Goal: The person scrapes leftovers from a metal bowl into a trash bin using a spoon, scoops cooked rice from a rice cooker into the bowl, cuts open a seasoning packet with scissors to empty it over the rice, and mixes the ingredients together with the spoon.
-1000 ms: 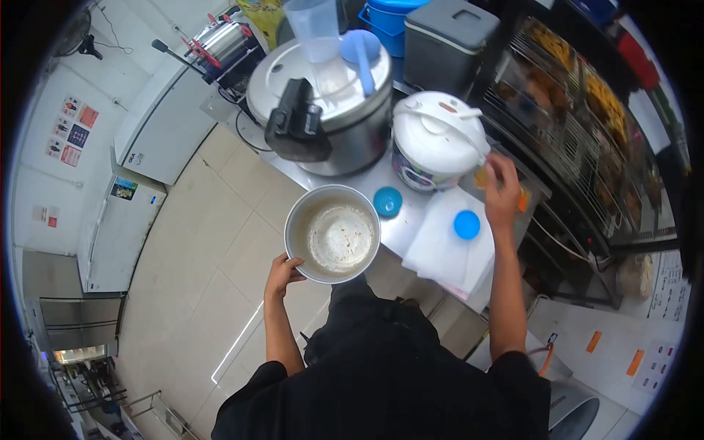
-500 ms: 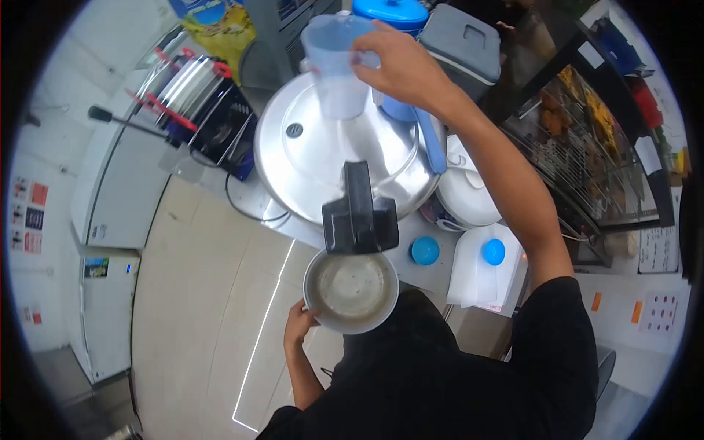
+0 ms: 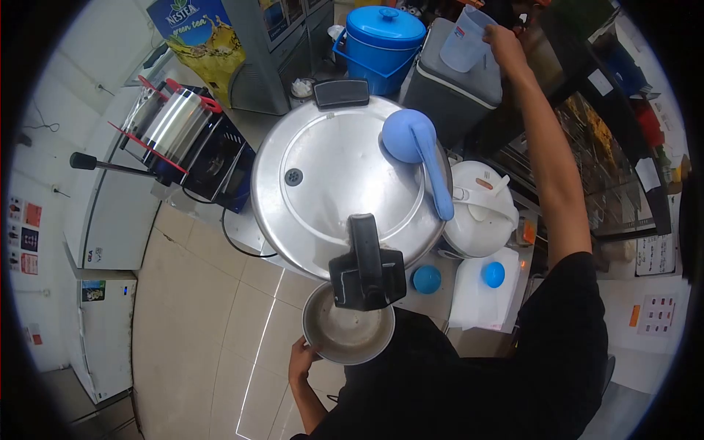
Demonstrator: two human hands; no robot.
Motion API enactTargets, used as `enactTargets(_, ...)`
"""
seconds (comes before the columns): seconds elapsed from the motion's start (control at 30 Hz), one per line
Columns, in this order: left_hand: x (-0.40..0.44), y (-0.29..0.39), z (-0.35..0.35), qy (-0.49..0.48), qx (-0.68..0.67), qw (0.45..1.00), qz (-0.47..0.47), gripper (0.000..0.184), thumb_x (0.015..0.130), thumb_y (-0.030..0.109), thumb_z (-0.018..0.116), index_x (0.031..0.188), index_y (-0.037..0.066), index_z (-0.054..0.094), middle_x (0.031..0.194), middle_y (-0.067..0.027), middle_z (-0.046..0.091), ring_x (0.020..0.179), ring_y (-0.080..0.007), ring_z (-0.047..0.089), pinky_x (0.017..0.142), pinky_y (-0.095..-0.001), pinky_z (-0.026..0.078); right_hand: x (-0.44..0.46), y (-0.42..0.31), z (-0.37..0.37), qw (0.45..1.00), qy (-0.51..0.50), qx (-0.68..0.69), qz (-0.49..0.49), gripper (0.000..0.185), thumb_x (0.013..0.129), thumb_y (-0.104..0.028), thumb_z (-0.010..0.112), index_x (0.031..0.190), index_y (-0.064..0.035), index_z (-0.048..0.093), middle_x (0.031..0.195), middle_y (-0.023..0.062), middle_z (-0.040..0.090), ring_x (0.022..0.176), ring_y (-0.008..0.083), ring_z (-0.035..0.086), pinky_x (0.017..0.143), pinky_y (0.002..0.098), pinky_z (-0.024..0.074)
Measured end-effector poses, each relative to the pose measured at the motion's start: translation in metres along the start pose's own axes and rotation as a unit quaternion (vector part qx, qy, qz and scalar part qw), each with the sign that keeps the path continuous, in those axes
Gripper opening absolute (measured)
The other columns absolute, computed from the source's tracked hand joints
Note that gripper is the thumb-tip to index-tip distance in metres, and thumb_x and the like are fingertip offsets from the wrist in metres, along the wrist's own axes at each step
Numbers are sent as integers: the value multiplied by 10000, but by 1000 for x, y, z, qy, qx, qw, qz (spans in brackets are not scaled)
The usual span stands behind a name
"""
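My left hand [image 3: 301, 361] grips the rim of a round metal pot [image 3: 345, 330], which is below the black handle of the large steel cooker [image 3: 330, 176]. At the upper right, my right hand [image 3: 504, 45] is closed on the rim of a translucent plastic jug [image 3: 463, 42], over the lid of a grey cooler box [image 3: 462, 77]. A blue ladle [image 3: 411, 137] lies on the cooker's steel lid, its handle pointing toward me.
Right of the cooker stand a white rice cooker [image 3: 477, 213] and two blue cups [image 3: 426, 279]. A blue bucket [image 3: 381, 44] is behind. At the left is a sealing machine [image 3: 191, 132]; on the right, a glass display cabinet [image 3: 594, 139].
My right hand took hold of the jug on the cooker lid and carried it right, over the grey box. The pot in my left hand has come below the cooker's handle as the view shifted.
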State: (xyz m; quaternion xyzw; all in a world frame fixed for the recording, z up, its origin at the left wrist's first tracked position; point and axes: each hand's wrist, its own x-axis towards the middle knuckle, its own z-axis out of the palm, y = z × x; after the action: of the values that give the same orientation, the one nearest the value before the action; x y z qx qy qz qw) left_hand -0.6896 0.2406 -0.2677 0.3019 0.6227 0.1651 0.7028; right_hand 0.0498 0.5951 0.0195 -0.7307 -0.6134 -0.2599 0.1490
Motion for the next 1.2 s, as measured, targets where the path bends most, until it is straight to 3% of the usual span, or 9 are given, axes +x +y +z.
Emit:
enactTargets(0.17,-4,-8,11,1,-16,1000,-15,404,773,3,592,1169,-75,577,898,-180,682,771,-249,691,727,-351,590,-17,-60,-30,992,87,-92,-16,704,770,-216,746,1396,-136,432,1429,217,420,1282,306,472,1039,439,391)
enactTargets(0.23,2,-10,17,-3,-18,1000,-6,411,777,0,588,1181,-71,569,905,-180,682,775,-249,690,732,-350,588,-31,-108,-57,977,185,-82,-71,399,902,-343,612,1169,-46,608,1215,213,601,1128,368,573,912,463,477)
enactTargets(0.33,7,-23,27,-1,-19,1000,-1,422,782,-3,584,1198,-61,559,916,-178,681,783,-244,687,732,-348,580,-122,-214,-139,954,-258,128,81,801,859,-611,574,1362,4,468,1441,207,431,1291,365,466,1035,417,412)
enactTargets(0.4,11,-28,32,20,-25,999,0,427,784,-4,582,1207,-54,555,924,-175,681,790,-239,685,730,-345,574,-196,-247,-140,973,-229,6,-42,823,837,-667,545,1270,33,540,1410,257,441,1178,394,556,973,466,453)
enactTargets(0.83,13,28,7,-83,124,986,-80,754,911,405,633,1465,13,305,1228,-270,572,1089,-327,620,819,-407,550,-289,-283,-133,887,-26,417,199,286,930,-135,551,1154,43,561,1189,220,591,1066,375,593,915,400,451)
enactTargets(0.9,51,15,-23,158,327,907,216,737,898,404,653,1434,-15,368,1233,-249,579,1149,-318,577,934,-382,475,-304,-281,-139,873,-18,430,231,321,941,-139,546,1205,44,548,1117,207,615,1036,329,606,907,379,452)
enactTargets(0.97,0,130,24,242,86,885,388,689,839,358,723,1359,-15,467,1156,-219,608,1092,-328,581,960,-414,449,-317,-278,-145,865,-3,445,233,321,944,-145,547,1205,43,550,1105,194,615,1033,307,607,902,373,454)
enactTargets(1.1,-61,236,99,75,230,712,659,632,787,187,731,1341,10,483,1109,-153,626,1021,-302,598,1047,-446,334,-334,-277,-158,861,41,453,227,311,956,-144,538,1207,38,555,1086,166,616,1003,250,613,886,343,459)
enactTargets(1.2,-71,253,131,-37,324,733,598,661,820,139,703,1396,30,399,1061,-109,663,1054,-286,604,1093,-453,266,-344,-275,-176,856,33,451,252,298,962,-133,531,1208,33,559,1080,152,617,973,222,619,875,320,460)
